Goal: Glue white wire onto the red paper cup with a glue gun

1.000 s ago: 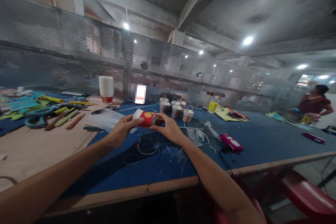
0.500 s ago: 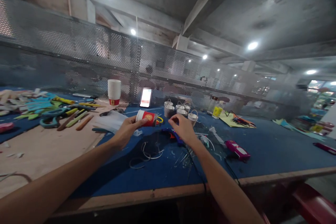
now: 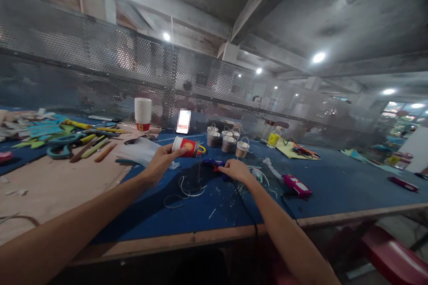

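Note:
My left hand (image 3: 163,160) is closed around a red and white paper cup (image 3: 187,147), held on its side above the blue table. A yellow loop-like piece (image 3: 202,150) shows just past the cup's right end. Slightly lower and to the right, my right hand (image 3: 236,171) grips a blue glue gun (image 3: 213,163) with an orange-red trigger. Its nozzle points left, below the cup. Part of the gun's handle is hidden by my fingers. Several small handled buckets (image 3: 228,143) stand behind my right hand.
A stack of paper cups (image 3: 143,111) and a lit phone (image 3: 183,121) stand at the back. Scissors (image 3: 65,146) lie at left among tools and scraps. White strips (image 3: 190,192) curl on the blue tabletop (image 3: 160,222). A magenta device (image 3: 297,185) lies to the right.
My right hand has moved down onto the glue gun and closed on it; the gun has shifted slightly. My left hand still holds the cup in nearly the same place.

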Demonstrator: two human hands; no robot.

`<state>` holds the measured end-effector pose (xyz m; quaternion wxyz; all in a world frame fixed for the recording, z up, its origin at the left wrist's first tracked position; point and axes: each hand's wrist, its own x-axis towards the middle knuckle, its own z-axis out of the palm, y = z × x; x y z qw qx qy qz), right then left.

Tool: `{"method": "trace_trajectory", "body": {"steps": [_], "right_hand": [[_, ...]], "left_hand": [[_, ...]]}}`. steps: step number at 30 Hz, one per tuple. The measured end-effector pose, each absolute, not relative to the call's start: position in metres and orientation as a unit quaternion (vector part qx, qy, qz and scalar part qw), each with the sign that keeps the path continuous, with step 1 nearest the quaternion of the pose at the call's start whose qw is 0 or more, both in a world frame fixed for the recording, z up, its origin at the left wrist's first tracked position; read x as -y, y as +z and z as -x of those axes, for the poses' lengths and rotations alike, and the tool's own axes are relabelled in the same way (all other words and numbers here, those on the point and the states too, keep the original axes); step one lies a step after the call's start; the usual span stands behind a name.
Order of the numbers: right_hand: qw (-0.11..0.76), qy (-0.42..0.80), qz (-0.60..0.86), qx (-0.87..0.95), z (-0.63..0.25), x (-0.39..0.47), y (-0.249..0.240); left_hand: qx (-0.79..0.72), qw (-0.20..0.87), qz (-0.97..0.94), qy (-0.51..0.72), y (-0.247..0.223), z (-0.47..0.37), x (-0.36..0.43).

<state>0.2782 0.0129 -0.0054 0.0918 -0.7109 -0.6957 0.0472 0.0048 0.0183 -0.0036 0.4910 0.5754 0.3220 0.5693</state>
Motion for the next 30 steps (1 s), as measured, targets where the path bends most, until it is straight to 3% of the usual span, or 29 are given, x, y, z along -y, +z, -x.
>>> {"method": "trace_trajectory", "body": {"steps": [9,14,17,22,30], "right_hand": [[0.242,0.049,0.705,0.665,-0.293,-0.015,-0.001],[0.501,0.256,0.542,0.624,-0.286,-0.011,0.005],[0.581,0.364,0.433,0.586,-0.275,0.000,0.013],[0.583,0.498,0.319,0.557,-0.251,0.012,0.028],[0.586,0.445,0.378,0.562,-0.214,0.001,0.009]], "left_hand": [[-0.325,0.486,-0.564,0.582,-0.003,-0.004,-0.019],[-0.334,0.489,-0.553,0.585,-0.005,-0.003,-0.023],[-0.338,0.484,-0.551,0.589,-0.005,-0.003,-0.024],[-0.342,0.494,-0.540,0.589,-0.003,-0.004,-0.021],[-0.323,0.525,-0.536,0.576,-0.005,-0.007,-0.020]]}}
